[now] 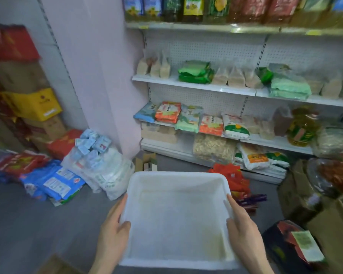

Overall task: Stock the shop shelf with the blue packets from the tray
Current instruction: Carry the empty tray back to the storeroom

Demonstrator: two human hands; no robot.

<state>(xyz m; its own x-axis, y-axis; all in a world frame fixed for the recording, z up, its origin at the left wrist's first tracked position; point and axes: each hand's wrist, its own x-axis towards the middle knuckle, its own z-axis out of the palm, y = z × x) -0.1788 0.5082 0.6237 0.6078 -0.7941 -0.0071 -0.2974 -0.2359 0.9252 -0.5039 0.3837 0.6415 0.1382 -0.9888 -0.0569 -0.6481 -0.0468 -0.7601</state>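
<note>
I hold a white plastic tray (177,176) out in front of me, and nothing lies inside it. My left hand (113,232) grips its left rim with the thumb hooked over the edge. My right hand (243,230) grips the right rim the same way. Ahead stands the white shop shelf (194,86). A blue packet (146,113) lies at the left end of its third board, beside orange and green packets. More blue packets (53,181) lie in a heap on the floor to the left.
A pink pillar (99,76) stands left of the shelf. Stacked cartons (30,107) line the left wall, with a clear sack of small light-blue packs (99,161) by the pillar's foot. Orange packets (232,175) and brown boxes (305,190) crowd the floor on the right.
</note>
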